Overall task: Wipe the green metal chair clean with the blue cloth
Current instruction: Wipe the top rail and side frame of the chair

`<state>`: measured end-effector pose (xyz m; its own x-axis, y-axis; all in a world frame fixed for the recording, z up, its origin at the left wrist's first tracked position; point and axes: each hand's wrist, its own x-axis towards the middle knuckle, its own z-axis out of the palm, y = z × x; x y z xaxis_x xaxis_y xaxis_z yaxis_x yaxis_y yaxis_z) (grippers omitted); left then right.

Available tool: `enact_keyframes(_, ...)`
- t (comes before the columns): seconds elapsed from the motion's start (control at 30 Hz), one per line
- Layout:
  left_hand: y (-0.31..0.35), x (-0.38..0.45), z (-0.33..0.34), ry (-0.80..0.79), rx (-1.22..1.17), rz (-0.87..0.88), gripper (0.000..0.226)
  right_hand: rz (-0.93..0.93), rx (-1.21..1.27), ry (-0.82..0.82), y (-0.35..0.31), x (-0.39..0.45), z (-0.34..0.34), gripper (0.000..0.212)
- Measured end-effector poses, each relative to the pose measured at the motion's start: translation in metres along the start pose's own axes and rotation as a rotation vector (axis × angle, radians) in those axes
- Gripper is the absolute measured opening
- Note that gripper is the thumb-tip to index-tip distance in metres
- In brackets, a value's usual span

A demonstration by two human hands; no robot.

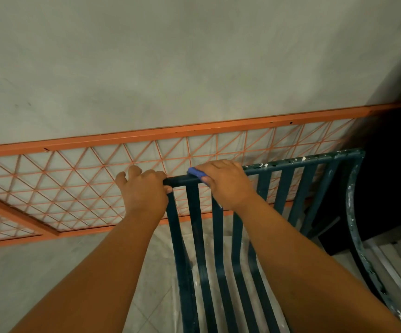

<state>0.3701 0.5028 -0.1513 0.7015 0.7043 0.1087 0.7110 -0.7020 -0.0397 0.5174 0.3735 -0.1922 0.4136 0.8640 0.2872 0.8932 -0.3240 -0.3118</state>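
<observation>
The dark green metal chair (288, 186) stands below me, its slatted back and seat running down the middle and right of the view. White specks dot its top rail and right armrest. My left hand (144, 188) grips the left end of the top rail, thumb underneath. My right hand (223, 181) holds the blue cloth (195, 173) wrapped over the top rail a little to the right; only a small fold of cloth shows by my thumb and fingers.
An orange metal mesh frame (161, 134) leans along the grey wall behind the chair. A dark object (387, 179) fills the corner at the right. Pale floor tiles (156, 292) show under the chair.
</observation>
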Motion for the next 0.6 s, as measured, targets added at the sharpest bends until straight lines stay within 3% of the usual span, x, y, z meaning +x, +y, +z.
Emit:
enact_keyframes(0.13,0.003,-0.001,0.001,-0.009,0.027,-0.004,0.018,0.152,-0.043,0.124,-0.024,-0.001,0.009,0.038)
enact_keyframes(0.23,0.004,0.0,-0.001,-0.021,0.061,-0.006,0.019,0.074,0.025,0.174,-0.026,-0.015,0.023,0.062)
enact_keyframes(0.33,0.006,0.0,-0.002,-0.024,0.08,-0.002,0.021,0.052,0.043,0.265,-0.005,-0.023,0.018,0.058)
enact_keyframes(0.47,0.012,0.001,-0.007,-0.056,0.158,0.015,0.015,0.207,0.059,0.21,-0.026,-0.003,0.008,0.048)
enact_keyframes(0.6,0.019,0.007,-0.016,-0.135,0.249,0.003,0.009,0.066,0.053,0.161,-0.024,-0.018,0.017,0.066)
